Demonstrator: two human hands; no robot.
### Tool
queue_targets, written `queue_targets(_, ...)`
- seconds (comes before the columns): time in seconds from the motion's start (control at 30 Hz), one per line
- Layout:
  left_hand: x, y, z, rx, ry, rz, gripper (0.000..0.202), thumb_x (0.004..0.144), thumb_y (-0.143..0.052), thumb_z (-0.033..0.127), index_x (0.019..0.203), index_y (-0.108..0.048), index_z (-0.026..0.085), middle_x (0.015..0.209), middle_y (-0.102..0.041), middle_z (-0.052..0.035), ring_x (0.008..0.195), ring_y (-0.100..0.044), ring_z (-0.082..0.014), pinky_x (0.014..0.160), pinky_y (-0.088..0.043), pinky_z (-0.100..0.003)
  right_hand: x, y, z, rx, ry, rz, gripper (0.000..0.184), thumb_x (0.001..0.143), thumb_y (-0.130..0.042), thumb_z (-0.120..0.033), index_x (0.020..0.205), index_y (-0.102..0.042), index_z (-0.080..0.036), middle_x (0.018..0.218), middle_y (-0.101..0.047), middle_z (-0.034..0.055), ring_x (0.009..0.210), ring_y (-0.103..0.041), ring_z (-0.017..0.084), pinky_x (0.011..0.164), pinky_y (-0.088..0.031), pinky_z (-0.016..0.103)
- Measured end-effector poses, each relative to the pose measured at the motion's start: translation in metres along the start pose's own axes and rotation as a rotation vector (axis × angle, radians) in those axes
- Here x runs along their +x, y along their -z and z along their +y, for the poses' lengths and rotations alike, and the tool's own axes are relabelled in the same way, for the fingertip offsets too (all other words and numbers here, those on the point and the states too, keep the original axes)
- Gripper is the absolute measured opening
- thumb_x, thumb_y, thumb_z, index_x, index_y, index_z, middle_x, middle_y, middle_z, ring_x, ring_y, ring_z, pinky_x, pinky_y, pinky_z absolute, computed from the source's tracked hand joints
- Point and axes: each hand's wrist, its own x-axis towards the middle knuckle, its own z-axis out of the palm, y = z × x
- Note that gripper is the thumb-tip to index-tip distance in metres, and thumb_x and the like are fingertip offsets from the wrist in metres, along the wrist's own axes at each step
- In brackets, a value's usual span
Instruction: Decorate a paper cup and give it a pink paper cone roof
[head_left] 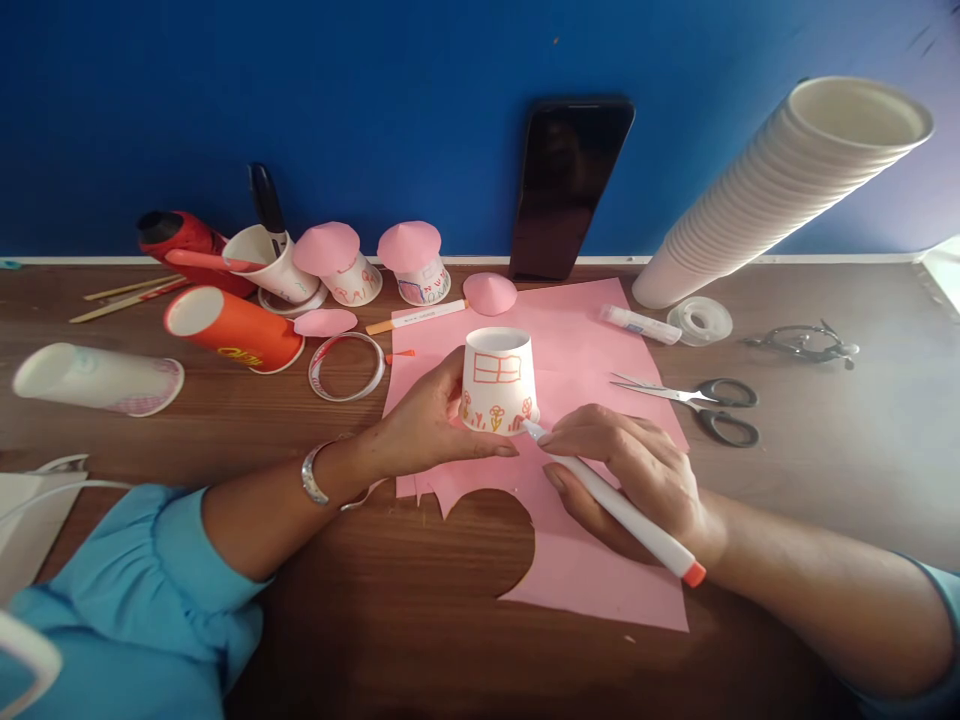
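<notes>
My left hand (427, 415) is closed round the left side of a short white paper cup (499, 385), its thumb stretched along the cup's lower front. On the cup are an orange window outline and a row of orange and yellow flowers. In my right hand (630, 470) is a white marker (626, 515) with an orange end. The marker's tip meets the cup near its lower right edge. Pink paper (600, 560), with a rounded piece cut out of it, lies beneath both hands.
Behind stand two decorated cups with pink cone tops (327, 250) and a loose pink cone (490, 293). Scissors (705, 398), clear tape (701, 320) and a glue stick (640, 324) lie to the right. A tall cup stack (780, 190) and a phone (571, 190) rise near the blue wall.
</notes>
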Motion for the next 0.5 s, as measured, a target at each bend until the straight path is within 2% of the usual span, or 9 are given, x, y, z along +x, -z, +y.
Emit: queue_targets(0.5,-0.0002,0.0007,0.0002,0.024,0.001,-0.003,0.073,0.066,-0.095,0.035,0.126,-0.055,0.023,0.124,-0.072,-0.0098,0.12,-0.068,-0.0331,0.095,-0.059,-0.048,-0.0011,-0.0021,-0.0015,0.031,0.003,0.009,0.016,0.093,-0.06,-0.01,0.107,-0.059,-0.017,0.076,-0.068,0.0032,0.066,-0.068,0.018,0.055,-0.056,0.03)
